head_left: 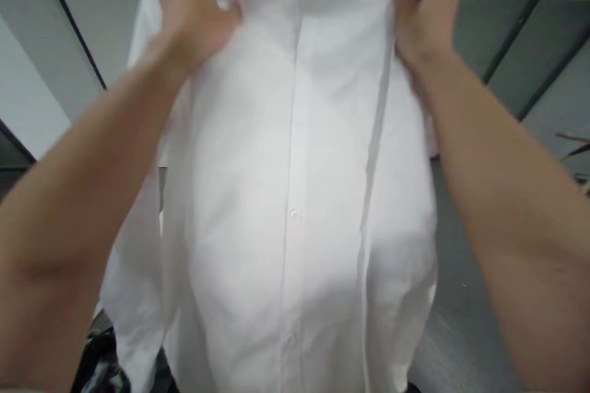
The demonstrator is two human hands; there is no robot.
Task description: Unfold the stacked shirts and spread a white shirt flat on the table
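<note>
Hanging front-on before the wearer, the white shirt (332,153) fills the middle of the view, held aloft between both hands. Sleeves (133,282) drop loose at either side, evidently because only the upper part is supported. Left hand (191,9): grip clamped on the cloth near one shoulder, thumb laid across the front. Right hand (428,18): grip clamped on the opposite upper edge, fingertips partly hidden. The wide spacing probably serves to keep the front spread and the placket (297,153) roughly central. Glossy dark material (101,362), unidentified, shows low at left. Smallest noted: a pale button (295,214), midway down.
</note>
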